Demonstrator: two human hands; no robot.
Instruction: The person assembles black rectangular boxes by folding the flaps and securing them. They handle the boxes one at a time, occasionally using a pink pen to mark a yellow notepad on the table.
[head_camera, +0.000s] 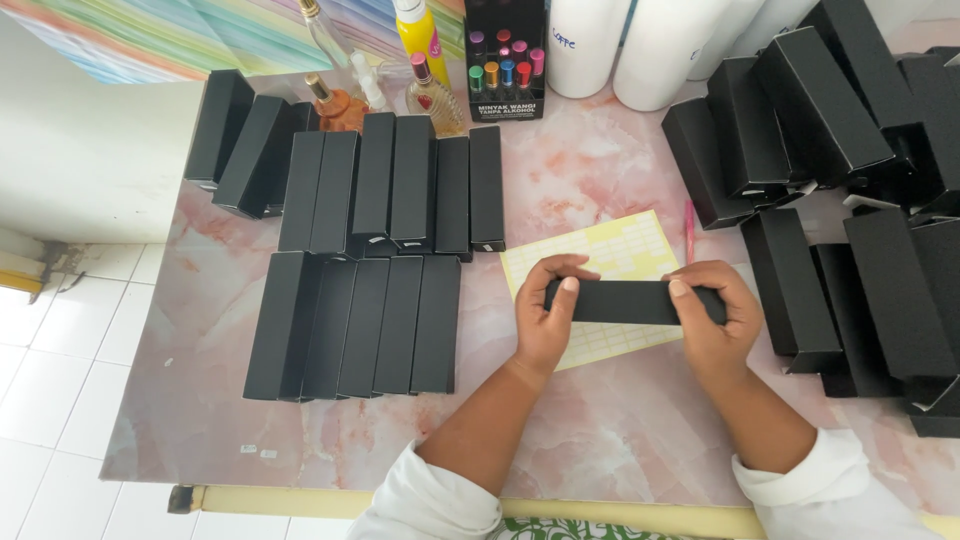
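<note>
Fingers (566, 291) clasp box (625, 301) over marble table (600, 420)

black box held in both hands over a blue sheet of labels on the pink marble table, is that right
Not quite: the sheet of labels is pale yellow, not blue. The rest stands: the head view shows the left hand and the right hand each holding an end of the black box above that sheet on the pink marble table.
</note>
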